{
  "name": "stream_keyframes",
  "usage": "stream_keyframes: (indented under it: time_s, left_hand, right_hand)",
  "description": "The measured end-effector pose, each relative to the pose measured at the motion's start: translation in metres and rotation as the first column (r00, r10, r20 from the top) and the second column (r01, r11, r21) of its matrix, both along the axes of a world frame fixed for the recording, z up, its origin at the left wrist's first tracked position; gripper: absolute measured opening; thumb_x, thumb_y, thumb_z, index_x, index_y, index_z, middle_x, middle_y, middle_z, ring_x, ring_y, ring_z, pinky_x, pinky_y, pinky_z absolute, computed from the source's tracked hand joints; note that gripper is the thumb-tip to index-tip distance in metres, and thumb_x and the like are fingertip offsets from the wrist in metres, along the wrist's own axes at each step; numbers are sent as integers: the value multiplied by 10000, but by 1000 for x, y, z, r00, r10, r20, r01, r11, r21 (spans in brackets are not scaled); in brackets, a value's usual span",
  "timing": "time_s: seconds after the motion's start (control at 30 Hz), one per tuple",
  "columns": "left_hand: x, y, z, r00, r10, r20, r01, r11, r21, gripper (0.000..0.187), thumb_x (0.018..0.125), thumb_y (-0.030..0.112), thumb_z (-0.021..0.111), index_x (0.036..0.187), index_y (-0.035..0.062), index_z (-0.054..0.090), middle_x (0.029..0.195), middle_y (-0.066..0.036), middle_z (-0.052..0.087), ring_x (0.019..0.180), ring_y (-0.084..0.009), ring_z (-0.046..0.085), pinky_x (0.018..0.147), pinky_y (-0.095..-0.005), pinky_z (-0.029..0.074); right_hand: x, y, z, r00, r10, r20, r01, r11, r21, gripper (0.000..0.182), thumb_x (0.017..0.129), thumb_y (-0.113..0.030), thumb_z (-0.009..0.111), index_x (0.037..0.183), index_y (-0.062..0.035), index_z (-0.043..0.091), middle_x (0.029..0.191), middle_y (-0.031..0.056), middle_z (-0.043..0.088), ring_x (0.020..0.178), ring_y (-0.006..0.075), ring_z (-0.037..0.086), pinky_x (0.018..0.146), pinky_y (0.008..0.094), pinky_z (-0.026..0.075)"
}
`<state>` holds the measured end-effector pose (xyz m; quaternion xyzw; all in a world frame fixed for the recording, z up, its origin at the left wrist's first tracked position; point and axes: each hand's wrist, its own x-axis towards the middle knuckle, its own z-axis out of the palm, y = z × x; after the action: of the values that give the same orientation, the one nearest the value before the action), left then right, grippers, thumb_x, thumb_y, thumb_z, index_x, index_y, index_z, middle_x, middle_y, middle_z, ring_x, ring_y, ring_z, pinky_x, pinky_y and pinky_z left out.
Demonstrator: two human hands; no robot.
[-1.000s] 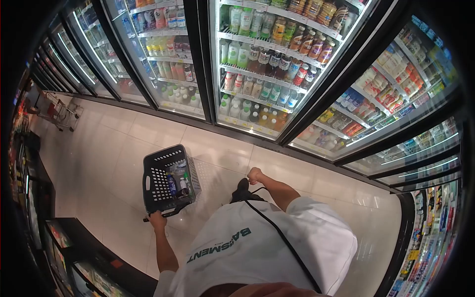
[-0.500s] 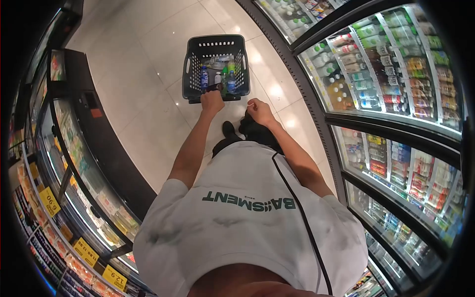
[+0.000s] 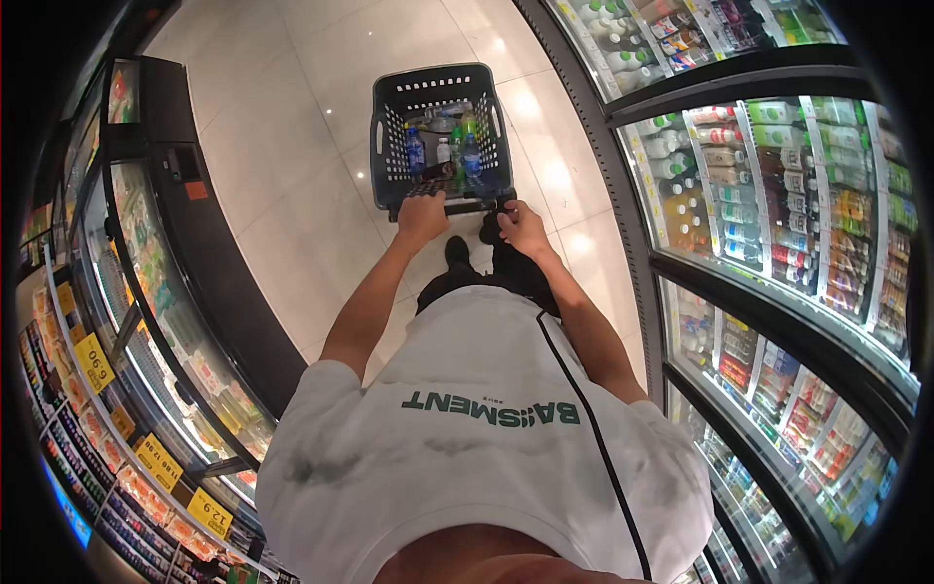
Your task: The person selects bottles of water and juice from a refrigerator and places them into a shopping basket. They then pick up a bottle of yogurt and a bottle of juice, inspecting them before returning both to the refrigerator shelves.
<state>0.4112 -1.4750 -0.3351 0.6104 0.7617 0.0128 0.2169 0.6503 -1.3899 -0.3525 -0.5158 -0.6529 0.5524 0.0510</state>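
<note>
A dark grey plastic shopping basket [image 3: 387, 185] with slotted walls stands ahead of me over the tiled floor. My left hand [image 3: 423, 216] is closed around the handle bar [image 3: 467, 208] on the basket's near side. Close to the near right corner of the basket is my right hand [image 3: 525, 229], its fingers curled in loosely with nothing showing in them. Inside the basket are several drinks, among them a blue bottle [image 3: 415, 151], a white-capped bottle [image 3: 444, 151], a green bottle [image 3: 457, 165] and a second blue-labelled bottle [image 3: 473, 161]. A clear bottle [image 3: 443, 125] lies further back.
Glass-door drink coolers [image 3: 769, 195] line the right side, with a dark frame edge along the floor. On the left run chilled display cases [image 3: 185, 321] with yellow price tags [image 3: 94, 362]. Glossy floor tiles [image 3: 292, 195] lie between them. My shoes [image 3: 457, 251] are just behind the basket.
The basket and my left hand have shifted slightly right in view. My right hand has moved a little right and down. The right-hand coolers have slid downward in view.
</note>
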Motion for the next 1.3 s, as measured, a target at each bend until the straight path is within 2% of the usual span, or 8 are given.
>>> stream_keyframes:
  time_s: [0.17,0.3,0.5,0.8,0.9,1.07,1.2,1.3]
  left_hand:
    - [-6,22,3,999,31,31,-29,996,-83,318,723,232,739,979,62,655,742,-160,720,718,-349,724,668,-457,568]
    - [-5,30,-18,1000,-12,15,12,1000,25,337,693,254,768,949,74,643,706,-142,710,676,-330,722,603,-438,558]
    - [-33,44,-13,999,-20,37,18,999,50,318,595,206,778,811,89,577,612,-107,649,578,-294,677,560,-411,536]
    - [-63,38,-8,996,46,76,-38,995,-97,247,598,139,753,763,82,579,617,-93,621,570,-295,648,550,-410,501]
    - [-61,35,-8,987,75,140,-45,977,-210,264,613,157,749,838,98,626,671,-89,640,641,-290,659,598,-411,506]
    - [-81,60,17,917,120,381,13,944,-328,433,712,275,767,1111,136,672,705,-75,646,684,-286,655,629,-406,505]
    - [-98,63,19,794,259,549,-130,956,-262,486,899,421,683,1221,59,658,693,-96,627,672,-304,624,691,-411,534]
    - [-83,60,-10,803,450,390,-521,849,93,490,978,411,595,1163,-39,655,737,-125,651,724,-335,637,819,-433,553]
  right_hand:
    - [-30,62,-11,991,105,-82,-95,989,114,360,983,-235,643,1230,22,595,773,102,701,645,140,695,562,302,549]
    - [-60,97,-10,909,410,-75,-382,892,242,260,914,-287,657,931,-37,726,804,196,702,773,387,692,725,460,548]
    - [-84,113,-18,859,498,-117,-450,845,290,201,928,-217,637,896,-32,710,894,165,644,853,369,660,782,460,533]
    - [-145,181,-72,727,669,-150,-671,740,49,142,879,-174,637,912,-37,660,883,196,693,868,402,673,785,479,540]
    - [-193,220,-132,834,550,37,-551,829,94,123,845,-144,634,865,-26,664,849,225,701,837,429,684,764,506,552]
    - [-262,294,-267,773,494,399,-544,839,14,238,871,-184,576,949,-5,712,939,251,719,899,436,702,841,502,573]
    - [-282,323,-383,515,638,572,-714,689,-126,292,874,-217,602,1059,-31,730,1173,222,692,1041,377,692,878,478,567]
    - [-297,339,-468,303,659,688,-829,539,-151,346,904,-247,581,1144,-44,725,1330,194,629,1226,338,620,984,493,504]
